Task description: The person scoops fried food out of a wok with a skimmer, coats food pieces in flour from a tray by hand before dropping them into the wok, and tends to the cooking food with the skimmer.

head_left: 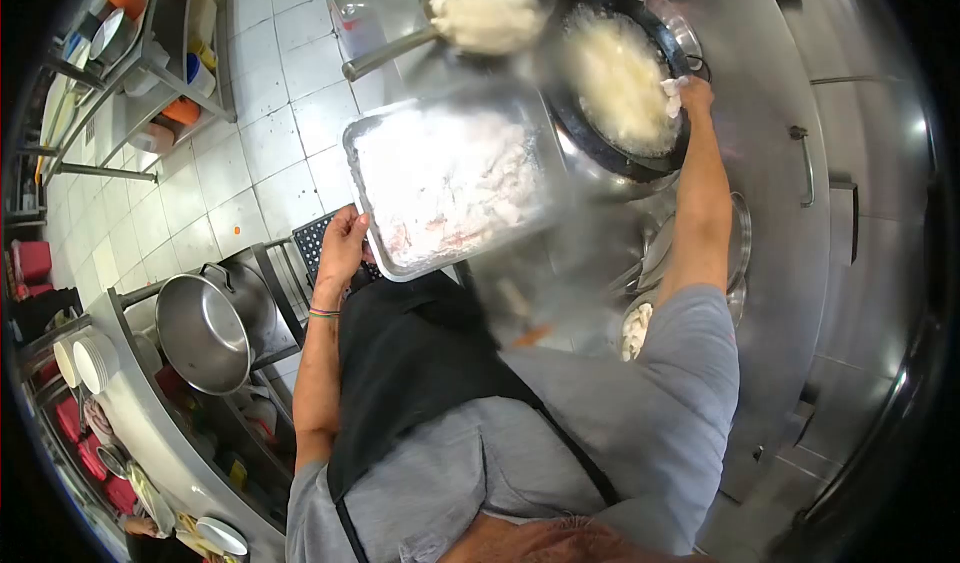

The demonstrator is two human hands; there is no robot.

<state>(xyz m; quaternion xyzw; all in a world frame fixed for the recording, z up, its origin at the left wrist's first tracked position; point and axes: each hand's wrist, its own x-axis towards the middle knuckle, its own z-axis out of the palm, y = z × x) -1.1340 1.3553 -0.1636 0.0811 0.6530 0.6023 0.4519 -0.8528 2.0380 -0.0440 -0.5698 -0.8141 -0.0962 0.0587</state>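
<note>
My left hand (343, 247) grips the near left corner of a metal tray (408, 269), fingers closed on its rim. White, flour-coated pieces (455, 178) with some pink showing lie in the tray. My right hand (694, 94) is over the right side of a black wok (566, 113), its fingers closed on a whitish coated piece (672, 97). Pale pieces bubble in the hot oil (618, 81) inside the wok. Left of the wok, a long-handled strainer (390, 55) bears a pile of pale pieces (487, 13); this area is blurred.
Below my right arm sits a bowl with pale pieces (636, 330). A large steel pot (203, 333) stands on a rack at left. Shelves (150, 73) with containers line the far left. Stacked white bowls (92, 363) stand on a counter (150, 403).
</note>
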